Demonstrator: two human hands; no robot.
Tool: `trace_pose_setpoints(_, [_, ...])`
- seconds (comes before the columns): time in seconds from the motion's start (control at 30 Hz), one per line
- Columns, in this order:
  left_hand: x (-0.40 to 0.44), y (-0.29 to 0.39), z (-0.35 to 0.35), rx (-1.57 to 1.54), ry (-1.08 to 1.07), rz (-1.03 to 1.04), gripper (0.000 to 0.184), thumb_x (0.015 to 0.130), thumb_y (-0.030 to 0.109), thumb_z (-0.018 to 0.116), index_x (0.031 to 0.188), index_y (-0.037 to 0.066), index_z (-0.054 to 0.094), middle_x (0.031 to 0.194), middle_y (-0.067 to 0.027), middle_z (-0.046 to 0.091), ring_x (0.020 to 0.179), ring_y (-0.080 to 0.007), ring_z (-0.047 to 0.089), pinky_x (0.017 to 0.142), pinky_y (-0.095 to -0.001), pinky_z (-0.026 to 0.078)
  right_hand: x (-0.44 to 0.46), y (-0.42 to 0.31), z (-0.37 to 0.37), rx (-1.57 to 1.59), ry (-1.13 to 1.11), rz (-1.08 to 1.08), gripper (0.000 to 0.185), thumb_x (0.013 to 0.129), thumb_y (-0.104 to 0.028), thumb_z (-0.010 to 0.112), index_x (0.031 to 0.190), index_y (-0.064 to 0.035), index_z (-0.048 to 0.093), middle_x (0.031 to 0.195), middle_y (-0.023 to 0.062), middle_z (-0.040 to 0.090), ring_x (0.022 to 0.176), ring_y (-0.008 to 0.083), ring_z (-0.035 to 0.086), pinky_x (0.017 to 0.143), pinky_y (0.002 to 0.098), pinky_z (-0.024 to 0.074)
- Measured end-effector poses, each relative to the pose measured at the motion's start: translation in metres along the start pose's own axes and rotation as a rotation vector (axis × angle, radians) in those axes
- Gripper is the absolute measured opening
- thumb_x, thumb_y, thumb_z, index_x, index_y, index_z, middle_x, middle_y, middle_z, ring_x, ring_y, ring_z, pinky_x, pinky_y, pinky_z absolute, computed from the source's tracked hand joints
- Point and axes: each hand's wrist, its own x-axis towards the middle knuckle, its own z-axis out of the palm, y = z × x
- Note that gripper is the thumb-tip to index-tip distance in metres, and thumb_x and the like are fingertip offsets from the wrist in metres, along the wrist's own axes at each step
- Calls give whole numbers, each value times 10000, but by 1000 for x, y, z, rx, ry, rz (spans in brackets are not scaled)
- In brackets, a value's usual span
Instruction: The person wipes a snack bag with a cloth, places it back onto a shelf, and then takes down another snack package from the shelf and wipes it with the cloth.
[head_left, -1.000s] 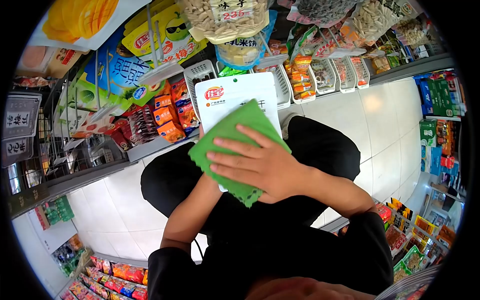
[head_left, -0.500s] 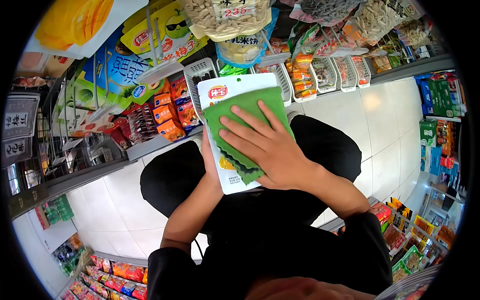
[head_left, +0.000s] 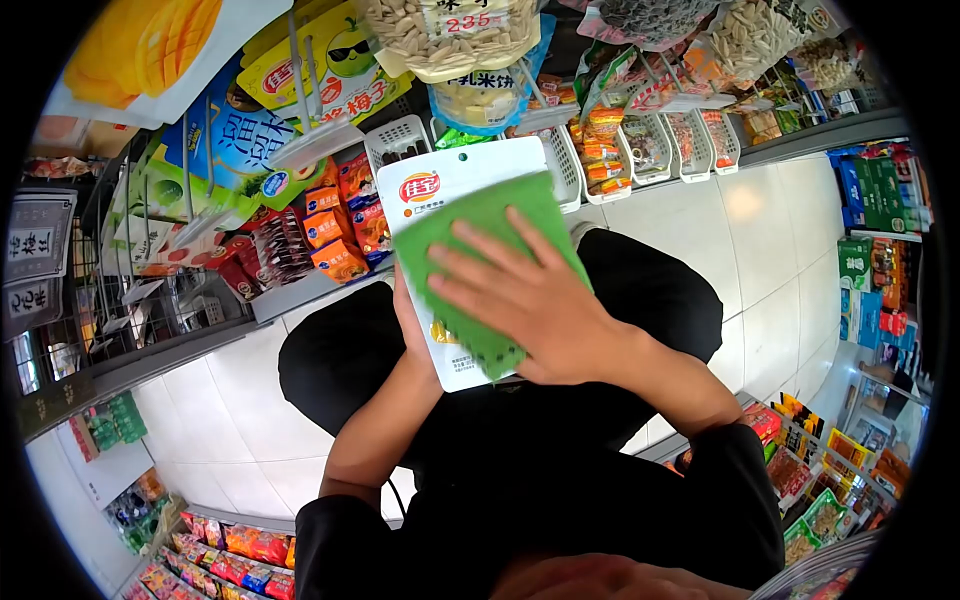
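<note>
A white snack pouch (head_left: 462, 172) with a red logo and a hang hole is held upright above my lap. My left hand (head_left: 411, 325) grips its left edge from behind, with most of the fingers hidden. Over the pouch's front lies a green cloth (head_left: 500, 215) with a zigzag edge. My right hand (head_left: 530, 305) rests flat on this cloth, fingers spread, pressing it against the pouch; the hand is slightly blurred.
Hanging snack bags (head_left: 240, 140) and white plastic baskets (head_left: 652, 150) line the shelf in front of me. A wire rack (head_left: 90, 300) stands at left. More packets (head_left: 830, 470) sit on shelving at lower right. Pale floor tiles (head_left: 770, 270) show around my knees.
The pouch has shifted slightly left and tilted a little more. My right hand and the cloth have slid a short way left and down across its front.
</note>
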Motion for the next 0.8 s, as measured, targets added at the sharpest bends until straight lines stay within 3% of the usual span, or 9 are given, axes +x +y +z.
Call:
trace_pose_setpoints(0.03, [-2, -1, -1, -105, -28, 26, 684, 1042, 577, 270, 1553, 131, 355, 1562, -143, 404, 1410, -316, 440, 1170, -478, 364, 1, 0, -1, -37, 52, 80, 943, 623, -221, 741, 1507, -85, 442, 1601, 118, 376, 1512, 356, 284, 1225, 625, 125])
trace_pose_setpoints(0.1, [-2, 0, 2, -147, -51, 32, 684, 1044, 569, 259, 1562, 131, 338, 1570, -138, 396, 1417, -319, 434, 1170, -481, 364, -1, 3, 0, -80, 133, 140, 896, 668, -256, 735, 1499, -84, 450, 1602, 114, 376, 1511, 350, 289, 1223, 626, 140])
trace_pose_setpoints(0.2, [-3, 3, 3, -130, -81, 54, 687, 1043, 566, 258, 1565, 126, 331, 1571, -130, 400, 1414, -321, 438, 1168, -480, 363, -4, 4, -7, -33, -86, -34, 858, 718, -233, 713, 1510, -63, 431, 1608, 141, 360, 1513, 383, 268, 1220, 626, 112])
trace_pose_setpoints(0.23, [-3, 4, 2, -109, -79, 62, 690, 1042, 567, 258, 1566, 123, 329, 1571, -127, 401, 1413, -322, 439, 1169, -480, 362, -4, 5, -1, -78, -39, -30, 993, 603, -221, 807, 1505, -61, 424, 1599, 125, 365, 1518, 357, 255, 1227, 611, 140])
trace_pose_setpoints(0.33, [1, 3, 1, -139, -27, 72, 716, 1035, 588, 264, 1566, 112, 320, 1567, -144, 401, 1408, -328, 443, 1172, -477, 364, -2, 5, -2, -123, 107, 189, 1004, 576, -230, 810, 1496, -75, 438, 1593, 110, 376, 1515, 335, 273, 1234, 613, 143])
trace_pose_setpoints(0.5, [-1, 7, -2, -122, -101, 46, 704, 1044, 578, 263, 1568, 110, 316, 1569, -129, 401, 1407, -325, 444, 1173, -473, 361, -6, 6, -6, -49, -49, -59, 948, 636, -213, 771, 1506, -73, 423, 1607, 149, 344, 1518, 344, 259, 1231, 599, 137])
trace_pose_setpoints(0.63, [3, 3, -3, -141, -83, 44, 695, 1050, 574, 263, 1571, 118, 314, 1566, -149, 396, 1411, -330, 438, 1179, -472, 357, -2, 8, -6, -143, 139, 172, 899, 642, -218, 765, 1478, -80, 466, 1592, 121, 381, 1512, 324, 289, 1233, 601, 151])
trace_pose_setpoints(0.77, [-1, 3, -3, -137, -130, 13, 674, 1055, 564, 276, 1570, 132, 325, 1569, -109, 405, 1411, -298, 440, 1170, -466, 362, -5, 6, -9, -35, -23, -61, 862, 667, -186, 678, 1497, -93, 462, 1595, 140, 382, 1512, 345, 291, 1231, 608, 130])
trace_pose_setpoints(0.8, [0, 3, -2, -134, -118, 19, 670, 1056, 561, 277, 1569, 134, 326, 1568, -109, 407, 1409, -296, 442, 1172, -464, 360, -3, 6, -11, -55, 16, 3, 856, 671, -183, 675, 1495, -95, 464, 1593, 136, 386, 1512, 343, 292, 1232, 607, 132])
